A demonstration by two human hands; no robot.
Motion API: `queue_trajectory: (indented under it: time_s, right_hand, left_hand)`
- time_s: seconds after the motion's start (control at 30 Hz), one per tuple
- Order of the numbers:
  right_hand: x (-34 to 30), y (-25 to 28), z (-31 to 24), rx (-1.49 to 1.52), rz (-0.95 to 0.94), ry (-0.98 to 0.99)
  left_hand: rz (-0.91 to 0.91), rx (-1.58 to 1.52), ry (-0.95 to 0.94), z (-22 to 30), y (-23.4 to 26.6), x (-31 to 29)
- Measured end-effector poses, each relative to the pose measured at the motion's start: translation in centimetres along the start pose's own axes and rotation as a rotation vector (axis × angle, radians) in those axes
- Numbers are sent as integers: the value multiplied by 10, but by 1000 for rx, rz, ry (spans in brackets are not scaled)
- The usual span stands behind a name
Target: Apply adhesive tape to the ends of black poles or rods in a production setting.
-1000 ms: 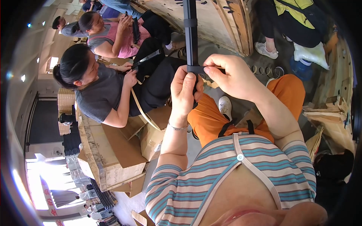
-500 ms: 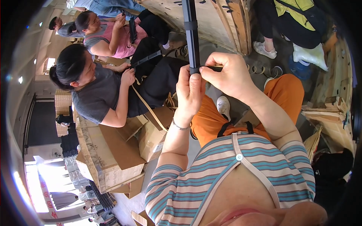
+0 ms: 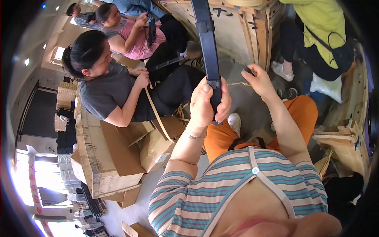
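Right hand (image 3: 258,79) has let go, open; left hand (image 3: 205,100) grips dark strap (image 3: 207,43) above grey floor (image 3: 244,102).

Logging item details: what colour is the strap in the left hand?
Dark navy, nearly black strap, head view.
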State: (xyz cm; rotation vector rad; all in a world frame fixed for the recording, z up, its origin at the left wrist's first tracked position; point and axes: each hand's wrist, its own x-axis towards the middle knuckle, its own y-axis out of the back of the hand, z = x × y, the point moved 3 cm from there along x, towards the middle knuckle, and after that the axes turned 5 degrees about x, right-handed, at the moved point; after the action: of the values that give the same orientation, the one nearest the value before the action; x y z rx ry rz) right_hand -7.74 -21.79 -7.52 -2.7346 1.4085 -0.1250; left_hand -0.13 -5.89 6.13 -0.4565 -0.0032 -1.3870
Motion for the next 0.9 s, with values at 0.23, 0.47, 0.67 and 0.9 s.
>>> queue_trajectory:
  time_s: [0.23,0.47,0.67,0.9]
  right_hand:
    - [-9,-24,-132,394,-247,223]
    - [-29,-10,-60,287,-257,132]
    - [-69,38,43,231,-191,-60]
    - [-106,59,79,135,-149,-288]
  left_hand:
    - [-6,-398,77,-5,8,14]
    - [225,-159,204,-50,42,-11]
    - [330,-254,351,-102,48,-62]
    - [344,-234,332,-132,43,-90]
